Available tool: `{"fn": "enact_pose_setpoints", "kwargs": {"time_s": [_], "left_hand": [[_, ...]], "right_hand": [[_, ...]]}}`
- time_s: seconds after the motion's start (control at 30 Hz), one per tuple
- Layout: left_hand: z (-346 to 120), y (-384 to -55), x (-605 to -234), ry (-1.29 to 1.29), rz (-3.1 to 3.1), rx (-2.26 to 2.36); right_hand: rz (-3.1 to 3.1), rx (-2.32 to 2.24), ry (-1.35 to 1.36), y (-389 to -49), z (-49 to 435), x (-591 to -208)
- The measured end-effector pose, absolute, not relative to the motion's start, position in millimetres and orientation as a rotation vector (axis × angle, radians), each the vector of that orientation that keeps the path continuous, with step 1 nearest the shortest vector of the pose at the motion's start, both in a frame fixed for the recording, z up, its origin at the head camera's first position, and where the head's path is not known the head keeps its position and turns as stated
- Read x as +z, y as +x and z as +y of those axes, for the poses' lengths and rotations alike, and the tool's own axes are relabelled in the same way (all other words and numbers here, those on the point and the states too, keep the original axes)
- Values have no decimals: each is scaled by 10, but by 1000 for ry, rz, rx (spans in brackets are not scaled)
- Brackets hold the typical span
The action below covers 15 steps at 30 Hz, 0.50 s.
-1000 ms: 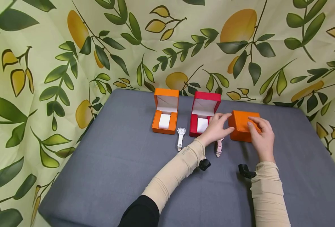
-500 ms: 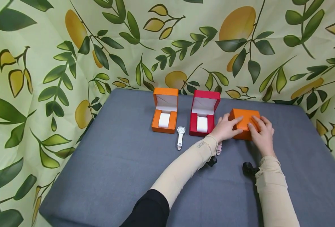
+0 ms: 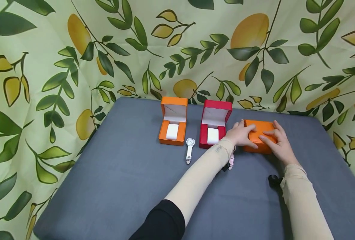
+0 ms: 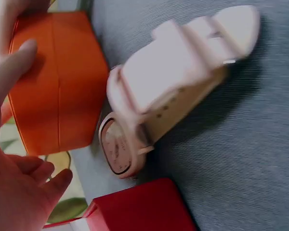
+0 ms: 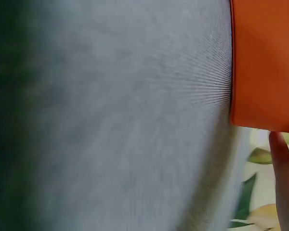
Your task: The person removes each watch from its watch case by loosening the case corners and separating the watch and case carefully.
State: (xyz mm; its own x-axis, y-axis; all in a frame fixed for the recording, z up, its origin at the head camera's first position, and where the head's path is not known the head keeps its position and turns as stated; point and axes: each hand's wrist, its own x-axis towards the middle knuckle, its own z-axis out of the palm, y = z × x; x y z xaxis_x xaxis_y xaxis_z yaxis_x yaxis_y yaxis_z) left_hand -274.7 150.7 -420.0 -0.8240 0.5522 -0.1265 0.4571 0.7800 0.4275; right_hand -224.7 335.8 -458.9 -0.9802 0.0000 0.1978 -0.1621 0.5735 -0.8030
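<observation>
A closed orange watch box sits at the back right of the grey table, between both hands. My left hand grips its left side, thumb along the front and fingers toward the back. On the right side my right hand holds it, thumb over the near top edge. The left wrist view shows the thumb pressed on the orange face. A pink watch lies just below the left wrist, mostly covered by it in the head view. In the right wrist view one finger touches the box's edge.
Left of the hands stands an open red watch box with a white cushion. Farther left is an open orange watch box, its cushion white too. A white watch lies in front between them. A leaf-patterned cloth hangs behind.
My left hand has moved right from above the pink watch to the closed orange box and taken hold of its left side. My right hand has closed in on its right side.
</observation>
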Motion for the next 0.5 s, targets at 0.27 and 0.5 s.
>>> {"fn": "enact_pose_setpoints", "kwargs": {"time_s": [0.27, 0.5], "left_hand": [[1496, -2908, -4327, 843, 2564, 810], [1468, -2936, -4422, 882, 2478, 971]], "right_hand": [[-2246, 2227, 36, -2350, 3424, -4708], [-2074, 2348, 10, -2371, 3360, -4738]]}}
